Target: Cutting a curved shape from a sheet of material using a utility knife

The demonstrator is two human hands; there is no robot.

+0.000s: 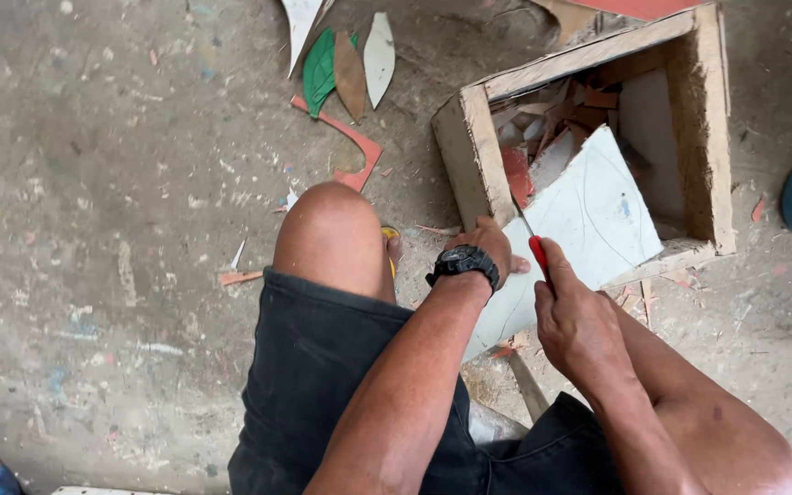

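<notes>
Head view shows a pale sheet (588,215) leaning with its upper end on the rim of an open wooden box (474,156) and its lower end down toward the person's lap. The sheet looks thin, flat and fairly stiff, with faint curved lines drawn on its face; judged from its thinness, it should be light, and may flex or crack if loaded far from a support. The safest hold appears to be along an edge close to the cutting line, pressing it against the box rim. The left hand (488,243), wearing a black wristwatch (462,263), is clamped down on the sheet's left edge where it crosses the box wall. The right hand (575,316) is closed in a fist round a red-handled blade tool (536,252), its tip touching the sheet. Inside the box lie offcuts (552,119) in red, brown and white. Leaf-shaped cut pieces (346,60) rest well apart on the dusty concrete floor (93,183).
</notes>
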